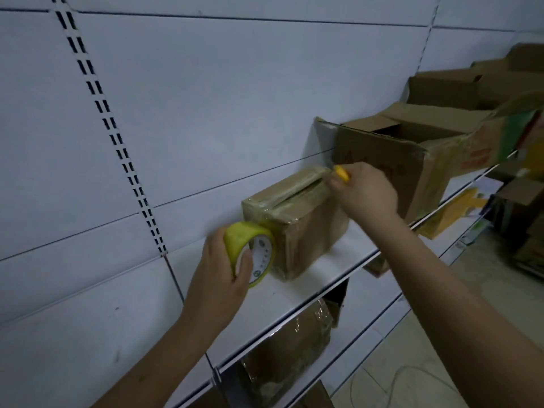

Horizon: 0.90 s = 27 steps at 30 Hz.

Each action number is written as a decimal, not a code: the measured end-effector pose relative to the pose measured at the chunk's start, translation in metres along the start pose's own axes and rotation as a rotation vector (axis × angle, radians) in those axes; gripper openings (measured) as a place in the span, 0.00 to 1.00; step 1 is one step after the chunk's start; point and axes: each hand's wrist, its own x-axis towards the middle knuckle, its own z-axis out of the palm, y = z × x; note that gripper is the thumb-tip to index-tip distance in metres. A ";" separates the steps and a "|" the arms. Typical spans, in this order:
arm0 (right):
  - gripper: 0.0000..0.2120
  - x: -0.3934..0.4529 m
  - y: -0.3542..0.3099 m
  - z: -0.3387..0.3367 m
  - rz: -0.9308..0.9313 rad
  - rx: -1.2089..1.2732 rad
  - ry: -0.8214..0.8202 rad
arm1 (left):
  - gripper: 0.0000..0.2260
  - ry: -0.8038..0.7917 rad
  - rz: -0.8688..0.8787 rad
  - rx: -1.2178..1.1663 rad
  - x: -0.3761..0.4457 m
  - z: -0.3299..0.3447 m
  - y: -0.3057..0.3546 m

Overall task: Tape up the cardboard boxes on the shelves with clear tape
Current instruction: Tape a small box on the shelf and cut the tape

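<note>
cardboard box [297, 222], shiny with tape; left hand [217, 278] grips tape roll [253, 251], right hand [363, 192] holds yellow cutter [342, 173].

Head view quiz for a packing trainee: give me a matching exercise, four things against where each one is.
Things:
1. tape roll
2. small yellow tool
3. small taped box
4. large open box

Places:
A. on the shelf, between the two hands
B. in the left hand
C. on the shelf, to the right beyond the right hand
D. in the right hand

Pairs: 1-B, 2-D, 3-A, 4-C
</note>
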 end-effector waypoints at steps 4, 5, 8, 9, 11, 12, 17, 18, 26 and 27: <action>0.26 0.003 -0.025 0.026 -0.115 -0.222 -0.158 | 0.20 -0.165 -0.140 -0.290 -0.002 0.023 0.031; 0.26 0.004 -0.026 0.030 -0.153 -0.251 -0.174 | 0.17 -0.196 -0.194 -0.353 -0.001 0.026 0.038; 0.36 0.009 -0.017 0.031 -0.247 -0.286 -0.283 | 0.14 -0.212 -0.329 -0.423 0.014 0.032 0.045; 0.40 0.012 -0.014 0.029 -0.256 -0.285 -0.361 | 0.15 -0.200 -0.372 -0.462 0.021 0.033 0.046; 0.43 0.015 -0.008 0.028 -0.284 -0.282 -0.431 | 0.19 -0.183 -0.471 -0.555 0.035 0.035 0.047; 0.44 0.015 -0.005 0.028 -0.297 -0.277 -0.407 | 0.19 -0.191 -0.532 -0.622 0.041 0.037 0.048; 0.36 0.015 0.000 0.039 -0.318 -0.243 -0.272 | 0.15 -0.270 -0.609 -0.829 0.055 0.051 0.050; 0.35 0.016 0.001 0.039 -0.324 -0.248 -0.258 | 0.14 -0.275 -0.622 -0.797 0.056 0.055 0.048; 0.37 0.015 0.002 0.040 -0.286 -0.149 -0.290 | 0.10 -0.305 -0.686 -0.715 0.066 0.073 0.044; 0.38 0.015 0.002 0.037 -0.262 -0.082 -0.313 | 0.08 -0.288 -0.660 -0.735 0.067 0.074 0.047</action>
